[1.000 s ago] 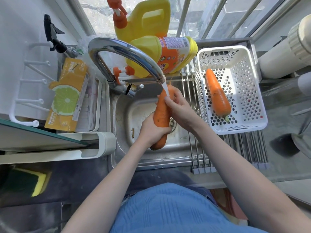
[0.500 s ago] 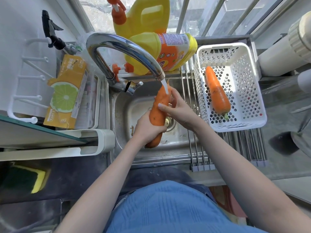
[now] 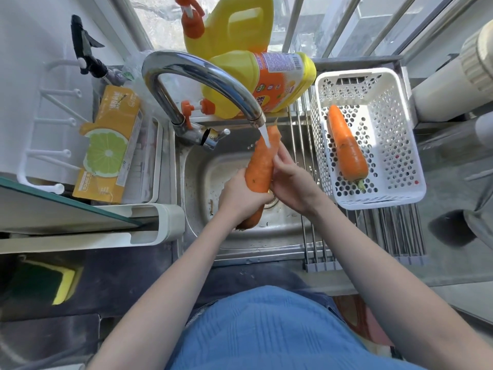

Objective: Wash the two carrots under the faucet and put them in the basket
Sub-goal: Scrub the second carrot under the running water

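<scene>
Wet orange carrot (image 3: 260,166) under faucet (image 3: 202,76) stream, both hands gripping: left (image 3: 240,198), right (image 3: 290,182).

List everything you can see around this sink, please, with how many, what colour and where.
carrot in the basket: one, orange, lying in the basket
carrot under the faucet: one, orange, in the stream
basket: one, white, right of the sink
faucet: one, chrome, running
sink: one, steel, centre
detergent bottles: two, yellow, behind the faucet
lime box: one, orange, left
sponge: one, yellow-green, lower left
left hand: grips the carrot
right hand: fingers rub it
</scene>
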